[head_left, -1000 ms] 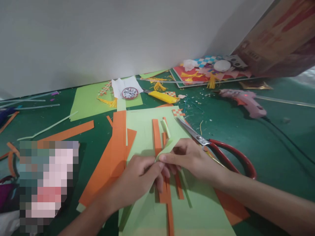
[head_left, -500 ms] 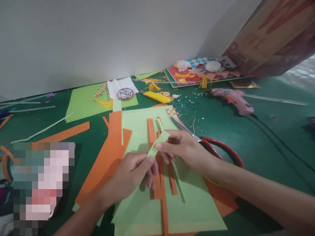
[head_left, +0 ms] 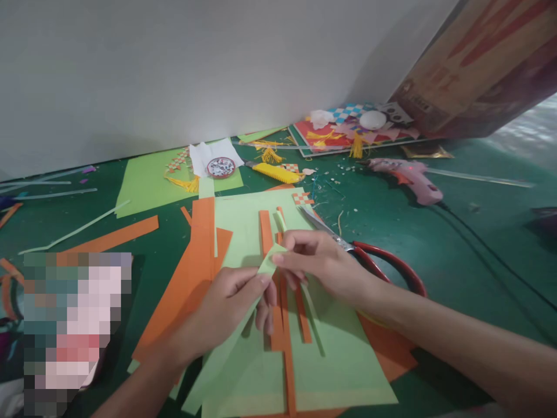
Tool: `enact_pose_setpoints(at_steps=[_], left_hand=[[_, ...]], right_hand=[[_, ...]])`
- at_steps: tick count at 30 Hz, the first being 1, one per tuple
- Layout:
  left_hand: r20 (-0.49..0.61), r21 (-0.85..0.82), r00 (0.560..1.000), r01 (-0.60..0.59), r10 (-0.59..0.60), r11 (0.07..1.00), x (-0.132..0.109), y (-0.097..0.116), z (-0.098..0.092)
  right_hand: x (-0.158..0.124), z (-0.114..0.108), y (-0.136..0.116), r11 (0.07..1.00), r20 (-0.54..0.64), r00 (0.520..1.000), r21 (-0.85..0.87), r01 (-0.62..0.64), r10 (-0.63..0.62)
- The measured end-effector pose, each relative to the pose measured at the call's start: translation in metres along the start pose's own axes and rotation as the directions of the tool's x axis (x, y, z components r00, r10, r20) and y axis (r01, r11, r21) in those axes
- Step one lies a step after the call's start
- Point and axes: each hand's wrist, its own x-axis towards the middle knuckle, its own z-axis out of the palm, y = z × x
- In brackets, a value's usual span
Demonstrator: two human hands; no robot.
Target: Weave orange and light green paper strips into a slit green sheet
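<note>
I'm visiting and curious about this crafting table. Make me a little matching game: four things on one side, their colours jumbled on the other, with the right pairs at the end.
Things
1. Glue gun
2. Held paper strip
3. Scissors
4. Craft knife

Colours
A. Yellow-handled
B. Red-handled
C. Mostly pink
D. Pale green all over

Right pairs: 1-C, 2-D, 3-B, 4-A

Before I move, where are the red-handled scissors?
In the head view, the red-handled scissors lie right of centre, just beyond the right hand, their tips near the orange-and-white checkered piece.
</note>
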Motion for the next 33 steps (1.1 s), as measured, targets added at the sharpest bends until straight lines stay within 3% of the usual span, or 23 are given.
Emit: enact_pose_setpoints(at_steps=[7, 13, 19, 25, 29, 33], left_hand=[[-0.021, -0.019, 0.999, 0.033, -0.033, 0.999, -0.002, 0.003, -0.001], [-0.021, 0.021, 1.000, 0.019, -0.019, 1.000, 0.000, 0.001, -0.001], [0.007, 0.146, 1.000, -0.008, 0.007, 0.989, 0.001, 0.001, 0.000], [-0.021, 0.066, 1.000, 0.011, -0.010, 0.998, -0.001, 0.002, 0.001], [-0.048, 0.014, 0.999, 0.021, -0.021, 1.000, -0.001, 0.002, -0.001], [0.000, 0.027, 1.000, 0.009, -0.009, 1.000, -0.001, 0.000, -0.002]], right_hand=[[0.004, -0.011, 0.001, 0.988, -0.128, 0.983, 0.073, 0.139, -0.129], [0.002, -0.004, -0.006, 0.997, -0.004, 1.000, -0.081, -0.001, 0.001], [-0.004, 0.001, -0.006, 0.988, 0.003, 0.999, -0.152, 0.034, -0.033], [0.000, -0.006, -0.003, 0.992, -0.059, 0.997, -0.110, 0.053, -0.059], [0.001, -0.007, -0.005, 0.988, 0.072, 0.997, -0.157, 0.010, 0.001], [-0.001, -0.003, -0.006, 0.975, 0.172, 0.984, -0.223, -0.009, 0.049]])
